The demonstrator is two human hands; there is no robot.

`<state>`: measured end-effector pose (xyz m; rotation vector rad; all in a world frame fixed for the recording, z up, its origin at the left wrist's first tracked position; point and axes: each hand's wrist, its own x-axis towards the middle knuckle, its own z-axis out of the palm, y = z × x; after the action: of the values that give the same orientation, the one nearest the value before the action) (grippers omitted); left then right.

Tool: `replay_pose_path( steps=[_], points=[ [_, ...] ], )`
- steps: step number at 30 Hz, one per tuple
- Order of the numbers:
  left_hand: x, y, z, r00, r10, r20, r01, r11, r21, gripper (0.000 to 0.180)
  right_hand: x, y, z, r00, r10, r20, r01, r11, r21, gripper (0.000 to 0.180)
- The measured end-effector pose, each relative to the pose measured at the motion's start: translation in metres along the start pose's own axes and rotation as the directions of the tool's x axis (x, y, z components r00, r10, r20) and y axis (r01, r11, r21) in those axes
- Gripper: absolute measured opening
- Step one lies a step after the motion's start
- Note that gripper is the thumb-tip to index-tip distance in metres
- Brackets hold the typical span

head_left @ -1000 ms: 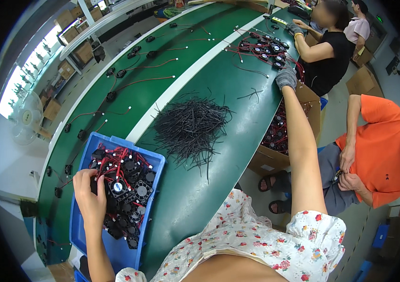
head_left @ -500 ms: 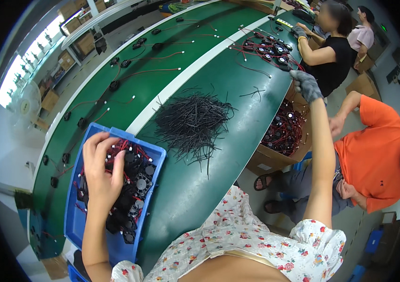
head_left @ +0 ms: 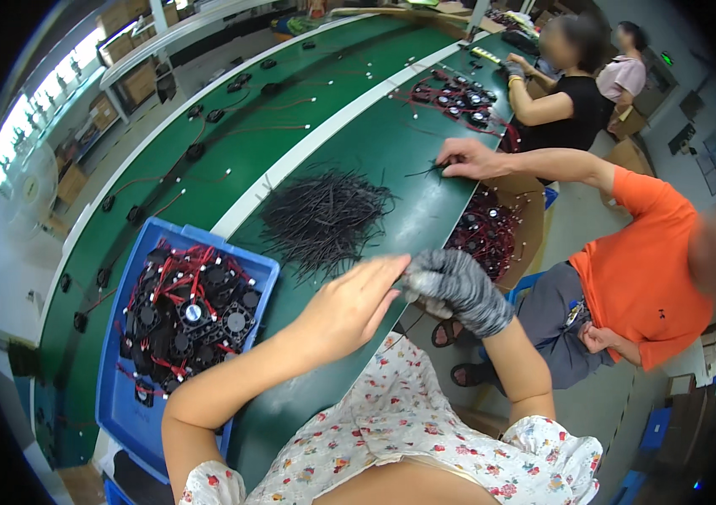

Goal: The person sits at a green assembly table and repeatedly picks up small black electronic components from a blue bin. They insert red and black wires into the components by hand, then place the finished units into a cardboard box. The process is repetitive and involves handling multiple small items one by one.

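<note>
My bare left hand is above the green work surface, fingers stretched toward my other hand and thumb apart, with nothing visible in it. My right hand, in a grey knit glove, is closed, its fingertips close to my left fingertips. What it grips is hidden; a thin dark strand hangs beneath it. Just beyond lies a heap of thin black ties. To the left, a blue tray holds small black fans with red wires and white plugs.
A co-worker's hand holds a few black ties over the surface. A cardboard box of wired fans stands beside the edge at right. More fans lie farther up. Spaced fans rest on the green belt beyond a white rail.
My left hand has left the blue tray and moved right. My gloved hand has come back toward me to meet it. The co-worker's arm now reaches over the surface with black ties.
</note>
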<state>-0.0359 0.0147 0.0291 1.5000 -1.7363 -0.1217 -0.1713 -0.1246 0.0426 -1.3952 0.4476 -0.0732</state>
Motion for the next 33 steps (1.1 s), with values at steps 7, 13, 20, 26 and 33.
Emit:
replay_pose_path(
  steps=[7,13,20,26,33],
  points=[
    [0.003,-0.003,0.001,0.985,-0.15,-0.085,0.137,0.98,-0.142,0.018,-0.028,0.0,0.007,0.992,0.089,0.091,-0.087,0.996,-0.025,0.02],
    [0.003,-0.015,-0.003,0.873,-0.487,-0.007,0.422,0.764,-0.488,0.012,-0.053,-0.003,0.011,0.985,-0.107,0.133,0.103,0.994,0.038,0.018],
    [0.001,-0.016,-0.003,0.796,-0.418,0.438,0.586,0.349,-0.731,0.022,-0.033,-0.005,0.027,0.837,-0.464,-0.291,0.503,0.861,0.072,0.022],
    [-0.002,-0.017,-0.003,0.802,-0.352,0.482,0.578,0.257,-0.774,0.03,0.017,-0.008,0.027,0.713,-0.501,-0.491,0.599,0.799,0.055,0.015],
    [-0.005,-0.024,0.001,0.802,-0.395,0.449,0.564,0.254,-0.785,0.028,0.034,-0.004,0.026,0.722,-0.479,-0.499,0.542,0.84,-0.023,0.014]
  ],
)
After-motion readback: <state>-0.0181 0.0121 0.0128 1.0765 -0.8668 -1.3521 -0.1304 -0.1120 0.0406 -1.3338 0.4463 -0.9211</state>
